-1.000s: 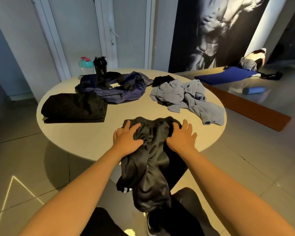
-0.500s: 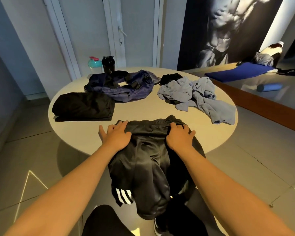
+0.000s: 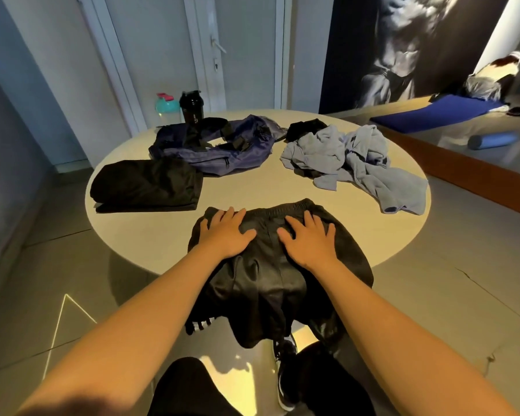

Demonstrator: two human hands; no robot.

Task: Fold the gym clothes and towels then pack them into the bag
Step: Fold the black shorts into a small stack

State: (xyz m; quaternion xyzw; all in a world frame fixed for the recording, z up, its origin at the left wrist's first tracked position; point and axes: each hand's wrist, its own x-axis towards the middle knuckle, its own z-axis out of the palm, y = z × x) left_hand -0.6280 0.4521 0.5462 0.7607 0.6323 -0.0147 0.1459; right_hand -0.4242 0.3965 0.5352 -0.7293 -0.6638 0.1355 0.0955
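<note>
The round table (image 3: 246, 187) filled the middle of the frame, with a door and a dark mural on the walls behind it. In the head view, the black shorts (image 3: 261, 280) lay at the table's lower edge, waistband on the top and legs hanging over the rim. A second before they had been bunched between hands held close. Now the left hand (image 3: 222, 234) and right hand (image 3: 308, 238) were flat on the cloth, fingers spread, grasping nothing, and the waistband was wider and smoother. The shorts looked ready for a first fold. A folded black garment (image 3: 146, 186) sat at centre left, the navy bag (image 3: 222, 148) above it, and the unfolded grey towels (image 3: 351, 160) at upper right.
</note>
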